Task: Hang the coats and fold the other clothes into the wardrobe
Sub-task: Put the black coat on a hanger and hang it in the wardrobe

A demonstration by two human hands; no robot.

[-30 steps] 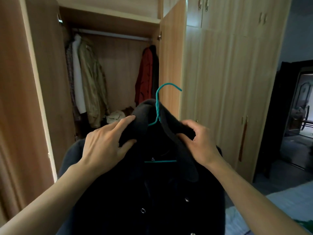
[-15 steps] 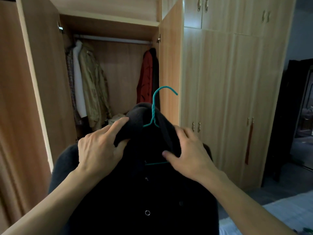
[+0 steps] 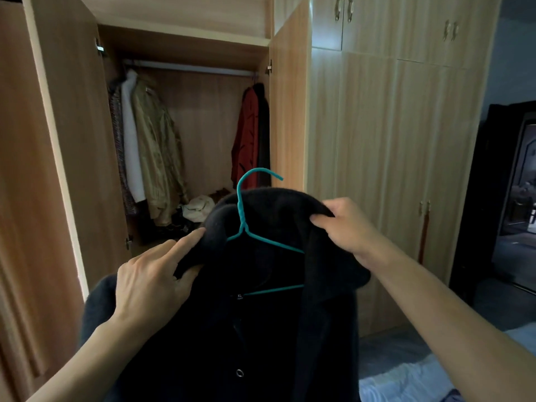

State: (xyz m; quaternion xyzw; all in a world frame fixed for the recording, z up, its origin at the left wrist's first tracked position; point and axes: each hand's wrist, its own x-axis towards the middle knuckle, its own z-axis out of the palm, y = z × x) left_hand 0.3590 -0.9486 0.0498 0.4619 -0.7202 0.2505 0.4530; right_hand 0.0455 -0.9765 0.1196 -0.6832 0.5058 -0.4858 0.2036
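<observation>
The right hand is shifting outward from the coat's front to the right edge of the collar, baring more of the teal hanger. It is pinching the collar there, while the left hand is gripping the collar's left side between thumb and fingers. The black coat is sitting on the hanger in front of the open wardrobe, not yet on the rail. The person is probably squaring it up before hooking it there.
</observation>
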